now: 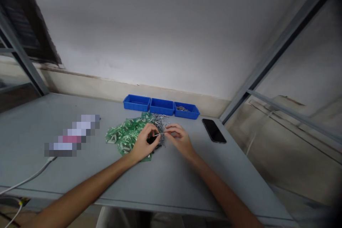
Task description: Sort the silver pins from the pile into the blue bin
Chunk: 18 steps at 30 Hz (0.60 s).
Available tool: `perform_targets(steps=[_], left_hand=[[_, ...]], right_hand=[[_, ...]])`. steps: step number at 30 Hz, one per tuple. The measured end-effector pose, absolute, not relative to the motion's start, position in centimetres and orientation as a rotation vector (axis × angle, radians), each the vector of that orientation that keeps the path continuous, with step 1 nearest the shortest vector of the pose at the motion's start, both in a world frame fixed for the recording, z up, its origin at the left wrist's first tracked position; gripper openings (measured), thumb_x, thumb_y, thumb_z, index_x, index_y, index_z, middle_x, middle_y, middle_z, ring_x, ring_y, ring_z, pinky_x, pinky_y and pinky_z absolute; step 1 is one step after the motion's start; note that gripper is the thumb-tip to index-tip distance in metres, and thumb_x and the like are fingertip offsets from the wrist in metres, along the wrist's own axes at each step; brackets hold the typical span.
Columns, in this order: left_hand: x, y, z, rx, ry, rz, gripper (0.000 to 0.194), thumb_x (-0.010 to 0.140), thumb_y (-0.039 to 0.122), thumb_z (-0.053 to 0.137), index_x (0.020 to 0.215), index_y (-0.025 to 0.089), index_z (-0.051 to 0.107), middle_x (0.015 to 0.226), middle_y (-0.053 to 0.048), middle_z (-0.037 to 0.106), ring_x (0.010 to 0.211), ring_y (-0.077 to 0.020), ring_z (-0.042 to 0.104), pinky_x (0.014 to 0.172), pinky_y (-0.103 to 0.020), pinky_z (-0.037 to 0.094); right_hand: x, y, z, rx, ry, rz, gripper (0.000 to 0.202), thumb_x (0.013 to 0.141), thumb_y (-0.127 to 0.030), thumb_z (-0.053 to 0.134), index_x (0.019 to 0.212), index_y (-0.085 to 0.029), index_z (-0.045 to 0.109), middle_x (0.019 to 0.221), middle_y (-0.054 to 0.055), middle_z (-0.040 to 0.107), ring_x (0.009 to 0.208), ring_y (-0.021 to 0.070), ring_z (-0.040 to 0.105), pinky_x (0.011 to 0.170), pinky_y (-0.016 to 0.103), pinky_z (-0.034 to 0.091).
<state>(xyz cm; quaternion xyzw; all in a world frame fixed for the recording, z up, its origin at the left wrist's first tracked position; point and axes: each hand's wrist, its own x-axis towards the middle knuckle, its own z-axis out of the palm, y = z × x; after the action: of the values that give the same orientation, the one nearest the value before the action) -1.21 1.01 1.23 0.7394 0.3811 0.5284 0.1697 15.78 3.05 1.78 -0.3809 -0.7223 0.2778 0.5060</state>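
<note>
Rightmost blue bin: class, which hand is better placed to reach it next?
Probably the right hand: it looks nearer the rightmost blue bin, while the left hand sits farther left, by the green plastic.

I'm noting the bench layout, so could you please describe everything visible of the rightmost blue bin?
The rightmost blue bin is a shallow, open-topped rectangular tray, apparently plastic. Upright on the grey table, it stands beside the middle blue bin; whether they touch is unclear. Slender silvery pieces lie inside, mostly toward its left.
</note>
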Motion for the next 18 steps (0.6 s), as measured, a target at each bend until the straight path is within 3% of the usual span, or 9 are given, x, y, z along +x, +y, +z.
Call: perform_targets(steps=[5, 11, 18], left_hand=[[-1.8, 1.7, 0.4, 2.194, 1.158, 1.33, 0.037, 0.076, 0.034, 0.063, 0.109, 0.021, 0.05, 0.091, -0.004, 0.052, 0.078, -0.0171, 0.052, 0.07, -0.029, 0.045], [-2.9, 2.3, 0.4, 2.396, 1.105, 1.262, 0.015, 0.082, 0.032, 0.057, 0.079, 0.021, 0.065, 0.095, -0.005, 0.054, 0.088, -0.0187, 0.055, 0.079, -0.031, 0.045], [-3.0, 2.7, 0.1, 2.467, 1.101, 1.135, 0.018, 0.086, 0.024, 0.05, 0.085, 0.02, 0.068, 0.096, -0.007, 0.057, 0.09, -0.0191, 0.055, 0.079, -0.032, 0.046]], right_hand=[[18.4, 5.5, 1.4, -1.103, -1.519, 0.752, 0.026, 0.071, -0.042, 0.063, 0.082, -0.019, 0.069, 0.082, 0.007, 0.066, 0.066, 0.0168, 0.062, 0.045, 0.024, 0.049], [22.4, 8.4, 1.2, -1.29, -1.313, 0.633, 0.042, 0.069, -0.047, 0.062, 0.096, -0.016, 0.068, 0.084, 0.01, 0.07, 0.068, 0.0191, 0.064, 0.045, 0.025, 0.047], [23.8, 11.7, 1.6, -1.366, -1.228, 0.664, 0.044, 0.067, -0.047, 0.064, 0.095, -0.014, 0.068, 0.085, 0.012, 0.07, 0.078, 0.0227, 0.066, 0.047, 0.025, 0.051]])
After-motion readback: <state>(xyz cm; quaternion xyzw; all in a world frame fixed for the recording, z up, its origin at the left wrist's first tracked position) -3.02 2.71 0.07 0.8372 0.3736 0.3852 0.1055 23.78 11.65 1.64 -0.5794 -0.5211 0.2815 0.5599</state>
